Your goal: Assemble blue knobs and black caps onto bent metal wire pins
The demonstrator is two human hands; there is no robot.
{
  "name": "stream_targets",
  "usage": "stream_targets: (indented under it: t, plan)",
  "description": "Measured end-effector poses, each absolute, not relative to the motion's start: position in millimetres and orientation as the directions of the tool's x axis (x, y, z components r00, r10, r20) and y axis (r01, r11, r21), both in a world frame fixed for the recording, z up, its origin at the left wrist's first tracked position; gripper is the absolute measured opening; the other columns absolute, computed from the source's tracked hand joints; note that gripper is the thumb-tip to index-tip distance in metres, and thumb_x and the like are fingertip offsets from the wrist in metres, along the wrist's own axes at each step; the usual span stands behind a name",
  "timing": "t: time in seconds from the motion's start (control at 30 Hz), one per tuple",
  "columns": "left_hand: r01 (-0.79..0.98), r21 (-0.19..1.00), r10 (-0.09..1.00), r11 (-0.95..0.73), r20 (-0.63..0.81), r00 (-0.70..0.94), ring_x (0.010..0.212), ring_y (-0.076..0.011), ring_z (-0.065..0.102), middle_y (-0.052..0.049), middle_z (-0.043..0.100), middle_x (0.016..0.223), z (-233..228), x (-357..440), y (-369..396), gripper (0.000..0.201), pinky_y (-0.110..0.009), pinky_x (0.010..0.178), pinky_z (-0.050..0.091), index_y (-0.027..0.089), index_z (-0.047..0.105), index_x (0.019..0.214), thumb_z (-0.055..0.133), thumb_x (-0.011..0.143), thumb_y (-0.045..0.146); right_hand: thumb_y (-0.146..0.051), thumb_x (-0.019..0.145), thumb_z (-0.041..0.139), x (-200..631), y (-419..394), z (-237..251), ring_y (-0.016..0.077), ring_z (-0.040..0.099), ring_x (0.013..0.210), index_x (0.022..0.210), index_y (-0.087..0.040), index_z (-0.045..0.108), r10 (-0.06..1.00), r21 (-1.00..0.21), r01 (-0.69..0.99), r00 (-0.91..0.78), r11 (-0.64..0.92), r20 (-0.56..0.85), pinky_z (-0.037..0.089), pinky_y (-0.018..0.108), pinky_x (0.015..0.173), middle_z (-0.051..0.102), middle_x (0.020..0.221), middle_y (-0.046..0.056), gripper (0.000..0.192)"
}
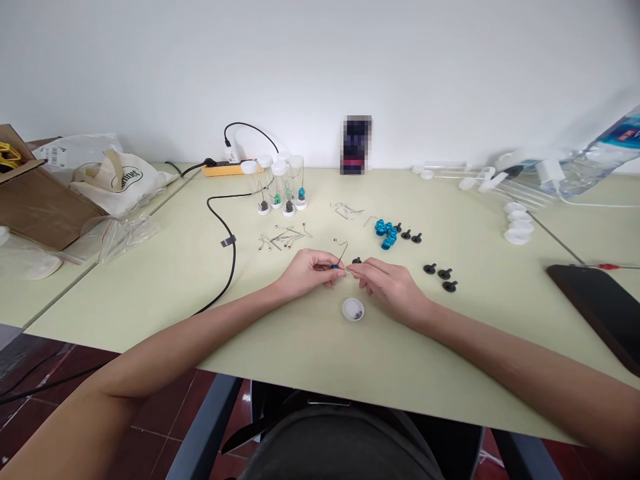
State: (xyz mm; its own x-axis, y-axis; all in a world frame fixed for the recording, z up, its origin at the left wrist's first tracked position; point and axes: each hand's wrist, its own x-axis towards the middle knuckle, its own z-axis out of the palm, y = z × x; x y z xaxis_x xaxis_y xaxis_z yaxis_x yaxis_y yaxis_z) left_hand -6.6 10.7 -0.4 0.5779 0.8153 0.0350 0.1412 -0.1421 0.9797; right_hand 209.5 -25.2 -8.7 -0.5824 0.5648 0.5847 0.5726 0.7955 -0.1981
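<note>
My left hand pinches a small blue metal part, from which a thin bent wire rises. Close beside it, the fingers of my right hand are closed on a thin metal rod that meets the blue part from the right. Its far end is hidden in my fingers. A black stemmed base lies just behind my right fingertips. In front of both hands, a white cap holds several tiny metal pieces.
Blue parts and black stemmed bases lie right; bent wires lie left. Capped clear tubes stand by an orange power strip. A black cable crosses the left. White caps and a dark tablet-like device lie far right.
</note>
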Motion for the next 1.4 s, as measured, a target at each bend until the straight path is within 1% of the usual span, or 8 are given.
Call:
stream_targets:
  t: [0.2,0.37,0.53,0.77,1.03,1.17,1.3,1.4]
  plan:
    - [0.131,0.983,0.819,-0.129,0.031,0.573,0.062,-0.0094,0.057,-0.001,0.062,0.07,1.4,-7.3,11.5,0.023,-0.022,0.066,0.048,0.013,0.069,0.083,0.068,0.08,0.035,-0.013,0.095,0.048,207.8,-24.0,-9.2,0.0139,0.059,0.073,0.104,-0.014,0.062,0.503,0.007,0.656,-0.585,0.755,0.637,0.047,0.025,0.058,0.064,0.093,0.009,0.017]
    - [0.106,0.99,0.819,-0.094,0.016,0.574,0.061,-0.009,0.057,-0.001,0.064,0.072,4.3,-8.8,12.1,0.023,-0.022,0.066,0.048,0.013,0.069,0.082,0.069,0.079,0.035,-0.003,0.09,0.048,211.2,-22.0,-6.1,0.0187,0.061,0.083,0.108,-0.013,0.063,0.395,0.171,0.636,-0.643,0.752,0.656,0.05,0.029,0.066,0.069,0.093,0.009,0.025]
    - [0.118,0.989,0.817,-0.087,0.003,0.576,0.061,-0.0088,0.057,-0.001,0.063,0.069,5.3,-8.8,11.1,0.022,-0.021,0.066,0.047,0.012,0.069,0.081,0.069,0.08,0.034,-0.003,0.091,0.048,212.7,-20.7,-8.1,0.0178,0.066,0.082,0.112,-0.01,0.059,0.393,0.123,0.598,-0.654,0.792,0.647,0.052,0.028,0.068,0.072,0.092,0.008,0.025]
    - [0.138,0.984,0.815,-0.111,0.01,0.58,0.062,-0.0093,0.057,-0.001,0.063,0.071,3.9,-8.0,10.2,0.023,-0.023,0.067,0.048,0.013,0.07,0.085,0.068,0.08,0.035,-0.013,0.097,0.039,208.8,-22.5,-12.3,0.0131,0.062,0.062,0.111,-0.016,0.059,0.547,-0.028,0.668,-0.584,0.744,0.6,0.045,0.023,0.056,0.068,0.07,0.002,0.025]
    - [0.145,0.981,0.816,-0.13,0.022,0.578,0.063,-0.011,0.058,-0.002,0.063,0.068,1.5,-8.5,9.5,0.024,-0.024,0.068,0.048,0.013,0.07,0.085,0.068,0.08,0.036,-0.024,0.102,0.032,207.1,-22.5,-6.3,0.0141,0.059,0.053,0.118,-0.018,0.052,0.703,-0.229,0.676,-0.598,0.7,0.385,0.042,0.024,0.052,0.065,0.066,-0.001,0.027]
    - [0.064,0.995,0.828,-0.072,0.024,0.56,0.062,-0.0101,0.057,-0.002,0.065,0.072,4.1,-9.8,13.3,0.024,-0.024,0.068,0.048,0.012,0.071,0.085,0.07,0.079,0.035,-0.029,0.1,0.041,207.8,-21.0,-7.7,0.0159,0.064,0.067,0.116,-0.016,0.054,0.638,-0.097,0.699,-0.577,0.709,0.51,0.045,0.026,0.055,0.069,0.083,0.005,0.024]
    - [0.01,0.999,0.831,-0.031,0.02,0.556,0.064,-0.0102,0.058,-0.004,0.068,0.078,4.7,-11.6,18.0,0.024,-0.024,0.067,0.048,0.012,0.071,0.084,0.069,0.079,0.035,-0.017,0.099,0.041,209.8,-20.0,-11.2,0.0178,0.065,0.075,0.119,-0.012,0.055,0.517,0.098,0.676,-0.64,0.73,0.568,0.047,0.027,0.06,0.07,0.087,0.009,0.026]
    - [0.047,0.997,0.811,-0.053,0.016,0.585,0.063,-0.0097,0.058,-0.004,0.068,0.078,3.6,-11.9,18.1,0.023,-0.024,0.067,0.048,0.012,0.071,0.084,0.069,0.079,0.035,-0.013,0.097,0.04,211.6,-20.6,-12.8,0.0169,0.064,0.075,0.115,-0.013,0.058,0.539,0.008,0.657,-0.626,0.754,0.563,0.049,0.027,0.061,0.069,0.086,0.008,0.025]
